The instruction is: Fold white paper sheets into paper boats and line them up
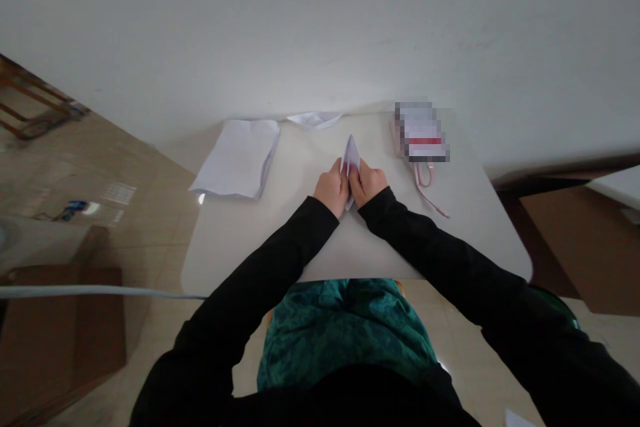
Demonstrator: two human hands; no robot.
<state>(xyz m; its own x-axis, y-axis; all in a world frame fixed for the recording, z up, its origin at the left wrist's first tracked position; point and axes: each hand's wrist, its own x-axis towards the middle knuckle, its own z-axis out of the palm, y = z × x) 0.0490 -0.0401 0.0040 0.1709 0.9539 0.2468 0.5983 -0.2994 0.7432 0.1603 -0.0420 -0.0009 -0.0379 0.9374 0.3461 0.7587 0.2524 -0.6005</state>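
Observation:
Between my two hands, above the middle of the white table, stands a folded sheet of white paper (351, 149) with a pointed top. My left hand (331, 190) is closed on its left side, and my right hand (369, 182) is closed on its right side. The thumbs reach into the fold, where a gap shows between the layers. The paper's lower end pokes out beneath the hands; the rest of it is hidden by the fingers.
A stack of white paper (237, 157) lies at the table's left. Against the wall rests a folded paper piece (315, 120). At the back right is a blurred-out phone-like object (423, 133) with a pink cable (425, 183). Cardboard boxes (590, 240) stand beyond the table (450, 253).

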